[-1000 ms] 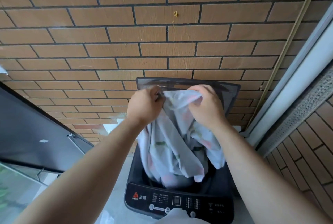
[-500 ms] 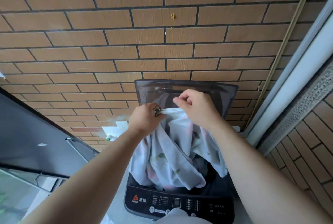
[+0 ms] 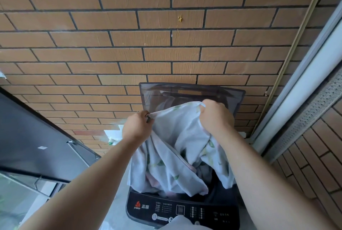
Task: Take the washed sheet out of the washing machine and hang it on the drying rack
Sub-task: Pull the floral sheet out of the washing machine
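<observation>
Two grips on one hem: left hand (image 3: 137,128) pinches, right hand (image 3: 215,117) bunches the pale leaf-printed fabric sheet (image 3: 175,137). Hem runs left to right between them; bulk hangs below, into the black top-loading washing machine (image 3: 185,209). Likely next: straight up.

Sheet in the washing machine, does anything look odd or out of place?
Nothing looks damaged or spilled. The sheet is bunched, its lower part inside the washing machine; the left hand and right hand grip its top edge.
</observation>
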